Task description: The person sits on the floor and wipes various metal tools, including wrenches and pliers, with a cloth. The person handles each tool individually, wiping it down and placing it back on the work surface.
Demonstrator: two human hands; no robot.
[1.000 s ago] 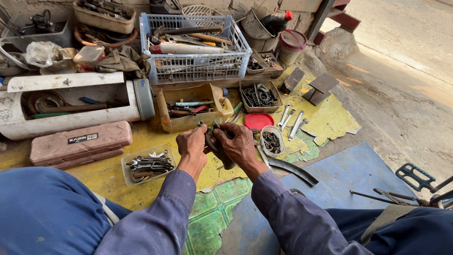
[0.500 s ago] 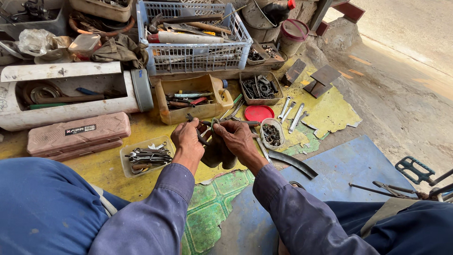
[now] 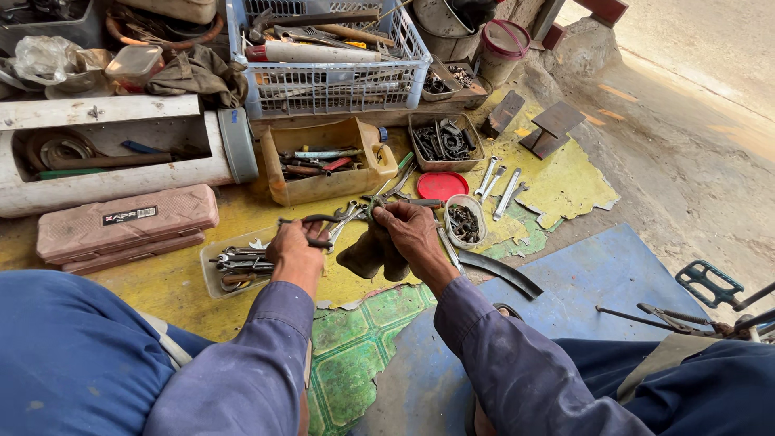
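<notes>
My left hand (image 3: 297, 252) grips a thin dark curved metal piece (image 3: 311, 219) and hovers just above a clear tray of wrenches (image 3: 236, 266). Close by on the right, my right hand (image 3: 412, 232) pinches a small greenish ring-like part (image 3: 375, 207) at its fingertips. A dark greasy rag (image 3: 370, 255) hangs under that hand, between both hands. Both sleeves are blue-grey. Beneath the hands the floor covering (image 3: 161, 299) is yellow.
Behind the hands stand a cut yellow jug with tools (image 3: 323, 184), a blue plastic basket (image 3: 323, 85), a pink tool case (image 3: 125, 226) and a white cut canister (image 3: 121, 182). A red lid (image 3: 441, 186), a tub of small parts (image 3: 466, 220), loose wrenches (image 3: 500, 182) and a black curved strip (image 3: 502, 274) lie right.
My hands, held together over the rag before, have drawn apart. The left hand has moved left with the curved metal piece; the right stays on the rag and small part.
</notes>
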